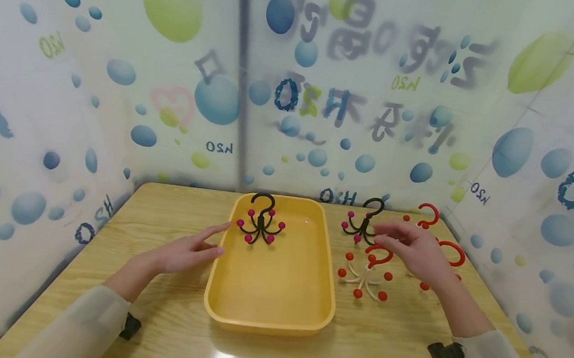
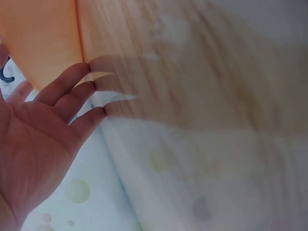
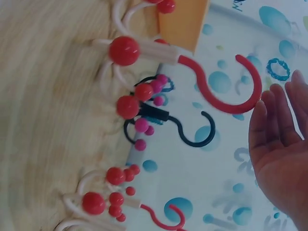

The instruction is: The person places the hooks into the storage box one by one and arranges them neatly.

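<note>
A yellow tray stands on the table, and inside it, towards the back, stands a black hook hanger with magenta balls on its arms. My left hand is at the tray's left side, fingers loosely extended and their tips right by the rim. My right hand is right of the tray, above a white hook hanger with red balls and a red hook. In the right wrist view its straight fingers are beside that red hook. Another black hanger stands just behind.
More white hangers with red hooks stand at the table's right, partly hidden behind my right hand and forearm. Printed curtains or walls enclose the wooden table at the back and both sides.
</note>
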A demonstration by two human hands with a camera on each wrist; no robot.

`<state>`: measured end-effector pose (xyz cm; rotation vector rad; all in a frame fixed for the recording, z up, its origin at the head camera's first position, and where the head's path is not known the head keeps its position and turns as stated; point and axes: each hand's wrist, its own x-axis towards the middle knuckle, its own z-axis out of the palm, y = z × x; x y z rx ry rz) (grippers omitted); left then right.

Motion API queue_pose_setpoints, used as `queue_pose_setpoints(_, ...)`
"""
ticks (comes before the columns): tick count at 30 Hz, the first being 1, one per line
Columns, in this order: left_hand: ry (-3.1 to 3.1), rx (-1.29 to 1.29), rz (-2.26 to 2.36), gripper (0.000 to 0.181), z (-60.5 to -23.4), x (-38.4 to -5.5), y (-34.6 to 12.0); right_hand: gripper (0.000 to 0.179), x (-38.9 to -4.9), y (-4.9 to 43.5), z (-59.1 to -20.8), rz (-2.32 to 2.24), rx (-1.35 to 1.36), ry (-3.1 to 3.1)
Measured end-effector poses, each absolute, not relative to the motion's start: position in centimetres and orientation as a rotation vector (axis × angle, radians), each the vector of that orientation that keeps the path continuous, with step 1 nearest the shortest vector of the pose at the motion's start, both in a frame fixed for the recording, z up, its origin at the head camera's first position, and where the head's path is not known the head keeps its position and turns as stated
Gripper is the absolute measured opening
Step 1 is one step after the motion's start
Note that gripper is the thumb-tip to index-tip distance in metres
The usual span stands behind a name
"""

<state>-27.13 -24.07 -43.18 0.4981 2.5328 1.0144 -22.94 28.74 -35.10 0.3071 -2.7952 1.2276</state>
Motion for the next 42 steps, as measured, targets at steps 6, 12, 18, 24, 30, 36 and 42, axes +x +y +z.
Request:
queue_pose_setpoints(6,2.52,0.517,1.035,0.079,-43.2,-27.1,-24.3,0.041,-22.6,30.4,-36.0,1.211,0.295,-2.799)
queue_pose_setpoints(12,2.532,0.515,1.028,0.078,-43.3,-27.1,-24.3,0.041,-22.5,31.3,-36.8,1.202,0.277,-2.83)
queue_pose_setpoints(18,2.538,0.511,1.017,0.077,-43.3,-27.1,-24.3,0.045,-22.5,31.9,-37.9,1.214,0.254,-2.85)
queue_pose_setpoints(24,2.537,0.491,1.008,0.077,-43.2,-27.1,-24.1,0.039,-22.7,32.6,-39.3,1.232,0.303,-2.814)
queue_pose_setpoints(30,2.534,0.481,1.015,0.076,-43.2,-27.0,-24.0,0.04,-22.7,32.9,-40.2,1.297,0.302,-2.804)
queue_pose_setpoints(36,2.534,0.48,1.015,0.076,-43.2,-27.0,-24.0,0.036,-22.6,33.0,-40.5,1.331,0.309,-2.771)
queue_pose_setpoints(42,2.533,0.487,1.02,0.076,-43.2,-26.9,-24.1,0.036,-22.5,32.9,-40.7,1.394,0.289,-2.743)
